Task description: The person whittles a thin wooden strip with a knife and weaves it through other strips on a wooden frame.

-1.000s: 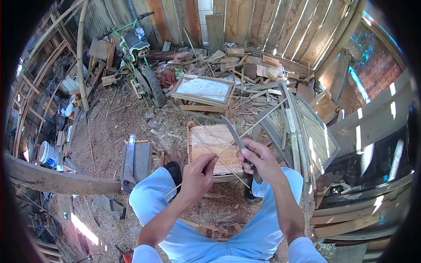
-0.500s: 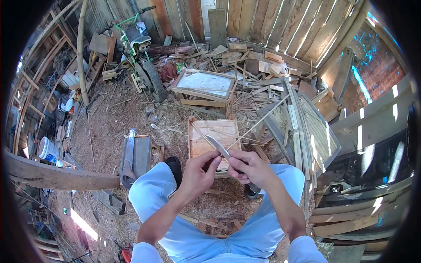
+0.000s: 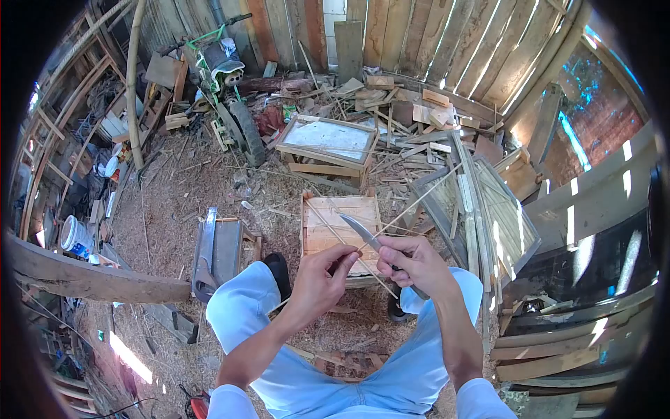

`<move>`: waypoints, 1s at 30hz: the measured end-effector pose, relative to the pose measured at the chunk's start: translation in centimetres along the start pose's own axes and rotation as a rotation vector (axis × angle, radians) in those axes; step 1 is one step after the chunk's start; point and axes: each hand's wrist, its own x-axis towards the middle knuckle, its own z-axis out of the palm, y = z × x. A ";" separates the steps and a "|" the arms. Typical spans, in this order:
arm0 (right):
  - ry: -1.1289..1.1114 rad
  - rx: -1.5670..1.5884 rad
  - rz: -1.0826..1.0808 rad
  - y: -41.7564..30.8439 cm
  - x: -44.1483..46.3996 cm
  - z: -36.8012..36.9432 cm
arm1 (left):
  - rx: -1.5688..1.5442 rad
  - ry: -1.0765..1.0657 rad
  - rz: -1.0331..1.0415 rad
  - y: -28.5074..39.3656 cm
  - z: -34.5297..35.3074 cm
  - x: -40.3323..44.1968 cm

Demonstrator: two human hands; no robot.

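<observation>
My right hand [image 3: 413, 264] is wrapped round the handle of a knife [image 3: 360, 229], its curved blade pointing up and left. Thumb and fingers of my left hand [image 3: 321, 278] pinch a thin wooden strip [image 3: 427, 194] near its lower end. From there the strip runs up and right, passing close to the blade; whether they touch I cannot tell. Beyond the hands is a shallow wooden box [image 3: 317, 237], with another thin stick [image 3: 323, 215] lying across it.
A handsaw [image 3: 206, 244] lies on a small dark bench [image 3: 229, 248] at left. A framed white panel [image 3: 328, 136] stands ahead, scrap wood [image 3: 419, 105] behind it. Slatted frames [image 3: 499, 209] lean at right. A motorbike [image 3: 234, 105] stands at the back left; shavings cover the floor.
My right hand and the knife have shifted slightly right and away from my left fingers. My left hand stays nearly in place, still pinching the strip.
</observation>
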 end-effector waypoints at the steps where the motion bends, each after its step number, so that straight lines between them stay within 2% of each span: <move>1: 0.024 -0.010 -0.003 0.1 0.0 0.0 | 0.000 -0.001 0.005 0.2 -0.1 0.0; 3: 0.044 -0.022 -0.005 0.1 0.2 -1.2 | 0.075 0.027 -0.005 0.3 -0.3 -0.3; 5: 0.173 0.105 -0.185 -0.7 0.3 -4.7 | 0.082 0.024 0.016 -1.1 -0.8 -1.0; 7: 0.193 0.061 -0.160 -1.1 0.1 -4.3 | 0.088 0.024 0.037 -1.5 -0.8 -0.8; 11: 0.083 0.137 -0.043 1.2 0.8 -1.3 | 0.110 0.025 0.048 -1.7 -0.6 0.2; 13: -0.092 0.182 0.019 1.3 1.1 -0.7 | 0.100 0.041 0.092 -1.9 -0.5 0.3; 17: 0.038 0.208 -0.025 0.1 0.5 -2.8 | 0.090 -0.028 0.041 -1.8 -1.1 0.3; 22: 0.044 0.207 -0.079 -0.4 -0.3 -5.1 | 0.113 -0.078 0.040 -1.7 -1.4 0.3; 24: 0.245 0.183 -0.129 -0.7 -0.3 -6.3 | 0.109 -0.051 0.070 -2.3 -2.0 0.4; 28: 0.194 0.210 -0.169 -0.7 -0.2 -6.2 | 0.162 -0.089 0.043 -1.9 -2.5 0.4; 30: 0.176 0.202 -0.105 0.3 0.5 -4.7 | 0.198 -0.065 0.006 -2.0 -2.6 1.0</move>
